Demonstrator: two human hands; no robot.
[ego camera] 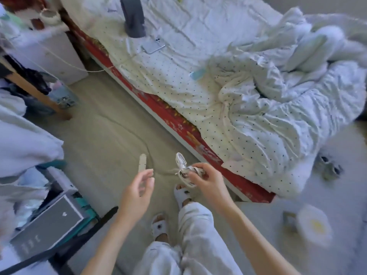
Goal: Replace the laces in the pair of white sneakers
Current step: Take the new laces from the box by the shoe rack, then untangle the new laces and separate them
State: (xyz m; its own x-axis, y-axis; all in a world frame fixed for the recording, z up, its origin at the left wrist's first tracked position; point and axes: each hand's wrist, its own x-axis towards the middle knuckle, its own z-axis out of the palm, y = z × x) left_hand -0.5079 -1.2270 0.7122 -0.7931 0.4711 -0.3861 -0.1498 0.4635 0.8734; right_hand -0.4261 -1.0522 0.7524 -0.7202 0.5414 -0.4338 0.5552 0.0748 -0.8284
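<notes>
1. Your right hand (206,180) has its fingers curled round a bundle of white laces (187,171), held above the floor just beside the bed's edge; loops and loose ends hang out of your grip.
2. Your left hand (139,187) is open with relaxed fingers and holds nothing. It hovers to the left of the laces, apart from them.
3. A pale flat strip (142,162) shows just past your left fingertips; the frame is too blurred to tell what it is or whether you touch it.
4. Below the hands are your legs in light trousers (190,241) and your feet in pale slippers (181,194) on the beige floor (111,120).
5. The bed (178,86) runs diagonally to your right, with a dotted sheet, a rumpled duvet (278,96) and a red patterned side.
6. A phone (154,46) lies on the sheet farther up.
7. A grey box (51,221) sits at your lower left.
8. Small pale shapes on the floor at the bed's far right corner are too blurred to name; no sneakers can be made out with certainty.
</notes>
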